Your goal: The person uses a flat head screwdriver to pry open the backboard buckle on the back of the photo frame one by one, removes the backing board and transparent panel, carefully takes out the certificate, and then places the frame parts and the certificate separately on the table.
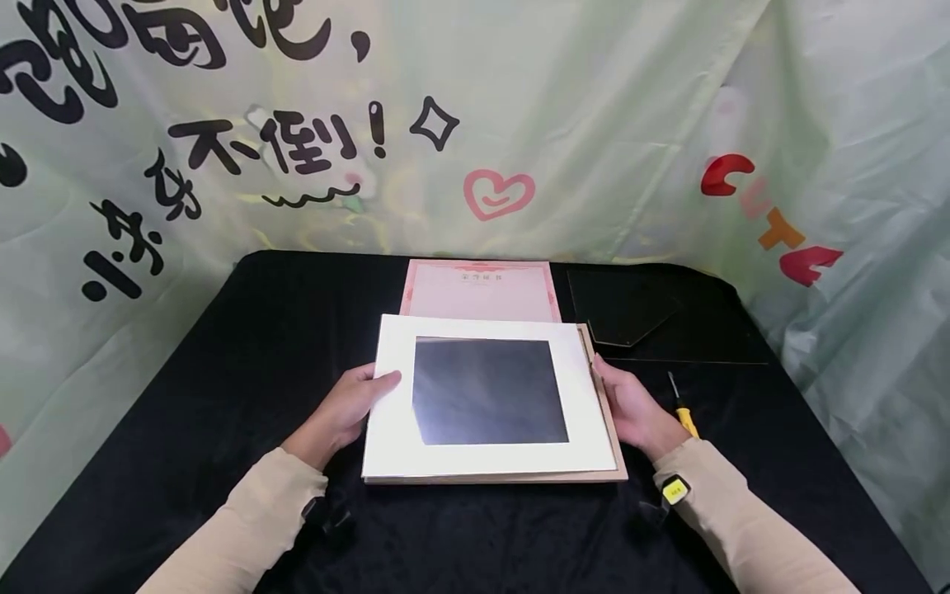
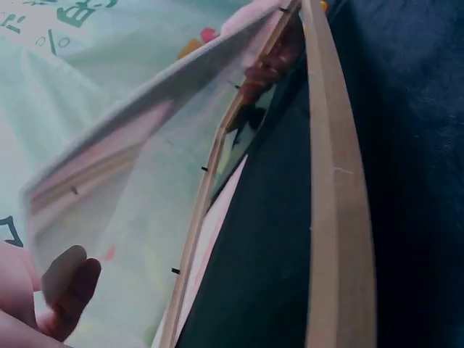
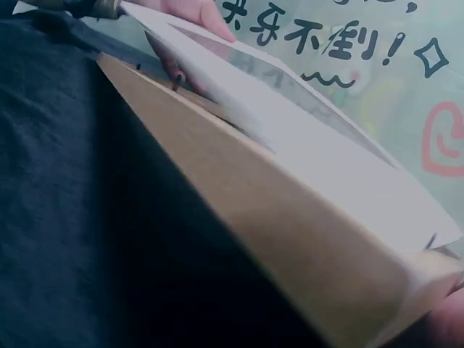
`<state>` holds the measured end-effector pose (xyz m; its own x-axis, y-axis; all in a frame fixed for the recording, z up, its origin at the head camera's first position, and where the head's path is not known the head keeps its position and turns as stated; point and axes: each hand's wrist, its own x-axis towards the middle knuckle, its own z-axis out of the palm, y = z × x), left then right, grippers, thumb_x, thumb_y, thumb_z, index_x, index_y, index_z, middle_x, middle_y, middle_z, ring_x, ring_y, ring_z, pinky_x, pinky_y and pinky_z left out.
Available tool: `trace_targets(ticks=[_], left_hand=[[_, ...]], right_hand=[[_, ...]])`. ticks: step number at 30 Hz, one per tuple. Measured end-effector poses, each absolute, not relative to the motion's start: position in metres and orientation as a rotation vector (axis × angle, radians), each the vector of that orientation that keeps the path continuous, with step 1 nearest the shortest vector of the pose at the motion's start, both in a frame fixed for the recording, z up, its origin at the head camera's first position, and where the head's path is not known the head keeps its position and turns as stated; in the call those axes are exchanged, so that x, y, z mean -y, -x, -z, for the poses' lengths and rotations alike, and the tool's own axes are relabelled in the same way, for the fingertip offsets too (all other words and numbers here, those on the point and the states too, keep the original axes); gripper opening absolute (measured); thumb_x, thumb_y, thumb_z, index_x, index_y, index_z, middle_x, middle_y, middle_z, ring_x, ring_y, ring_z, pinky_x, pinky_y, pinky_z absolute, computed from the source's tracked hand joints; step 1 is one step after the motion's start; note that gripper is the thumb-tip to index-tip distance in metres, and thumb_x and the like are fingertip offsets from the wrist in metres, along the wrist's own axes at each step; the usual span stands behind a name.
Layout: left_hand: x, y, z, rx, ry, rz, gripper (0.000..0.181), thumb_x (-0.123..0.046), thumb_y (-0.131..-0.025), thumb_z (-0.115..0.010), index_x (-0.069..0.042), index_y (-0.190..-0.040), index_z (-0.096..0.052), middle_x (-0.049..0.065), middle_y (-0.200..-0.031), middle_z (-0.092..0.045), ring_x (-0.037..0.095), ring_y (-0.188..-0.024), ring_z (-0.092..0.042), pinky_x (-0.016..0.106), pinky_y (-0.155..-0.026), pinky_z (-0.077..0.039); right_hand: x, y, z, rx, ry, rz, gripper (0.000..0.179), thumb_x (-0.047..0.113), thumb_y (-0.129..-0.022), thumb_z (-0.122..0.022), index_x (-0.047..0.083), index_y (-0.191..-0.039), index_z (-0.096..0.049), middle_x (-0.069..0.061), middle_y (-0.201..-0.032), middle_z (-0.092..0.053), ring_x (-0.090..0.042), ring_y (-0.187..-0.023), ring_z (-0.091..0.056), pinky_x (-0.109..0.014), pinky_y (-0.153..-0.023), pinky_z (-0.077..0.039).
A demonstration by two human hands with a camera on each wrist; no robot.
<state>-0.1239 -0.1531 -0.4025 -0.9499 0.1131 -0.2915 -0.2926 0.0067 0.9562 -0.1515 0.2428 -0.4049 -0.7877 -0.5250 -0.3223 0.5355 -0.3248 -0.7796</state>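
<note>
A white mat board (image 1: 389, 412) with a rectangular window lies tilted over a shallow wooden picture frame (image 1: 604, 404). A smooth, shiny pane (image 1: 486, 392) shows through the window. My left hand (image 1: 349, 408) pinches the mat's left edge, thumb on top. In the left wrist view, the reflective sheet (image 2: 130, 210) stands raised at an angle above the frame's side (image 2: 333, 181), whose inner edge carries small black tabs (image 2: 176, 271). Gripping the frame's right side is my right hand (image 1: 634, 408); in the right wrist view, its fingertip (image 3: 449, 319) is at the frame's corner.
Behind the frame, a pink-bordered certificate (image 1: 482, 297) lies on the black cloth (image 1: 312, 330). To its right is a black backing board (image 1: 712, 330) with a stand flap. A yellow-handled screwdriver (image 1: 686, 421) lies beside my right wrist. A printed curtain (image 1: 594, 165) hangs around the table.
</note>
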Motion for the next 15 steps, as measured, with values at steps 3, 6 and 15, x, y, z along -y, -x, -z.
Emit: trace_targets(ticks=[3, 6, 15], left_hand=[[0.154, 0.123, 0.401, -1.933, 0.179, -2.078, 0.041, -0.019, -0.102, -0.05, 0.004, -0.136, -0.045, 0.013, -0.099, -0.067, 0.021, -0.084, -0.068, 0.036, -0.07, -0.057], [0.156, 0.123, 0.4, -1.841, 0.14, -2.13, 0.044, -0.02, -0.104, -0.045, 0.0, -0.142, -0.037, 0.018, -0.112, -0.063, 0.024, -0.093, -0.068, 0.042, -0.075, -0.057], [0.161, 0.123, 0.385, -1.77, 0.064, -2.251, 0.045, -0.02, -0.103, -0.048, -0.006, -0.143, -0.029, 0.014, -0.119, -0.061, 0.023, -0.098, -0.067, 0.043, -0.077, -0.057]], right_hand=[[-0.244, 0.155, 0.402, -1.349, -0.051, 2.081, 0.052, 0.047, -0.105, -0.016, 0.007, -0.131, -0.035, -0.008, -0.112, -0.051, -0.018, -0.096, -0.054, -0.031, -0.083, -0.046], [-0.246, 0.159, 0.397, -1.448, -0.093, 2.013, 0.07, 0.049, -0.104, -0.01, -0.005, -0.147, -0.009, -0.021, -0.135, -0.035, -0.018, -0.103, -0.048, -0.029, -0.087, -0.044], [-0.258, 0.16, 0.384, -1.624, -0.085, 1.909, 0.077, 0.051, -0.103, -0.012, -0.005, -0.151, 0.009, -0.032, -0.156, 0.002, -0.043, -0.139, -0.018, -0.044, -0.111, -0.026]])
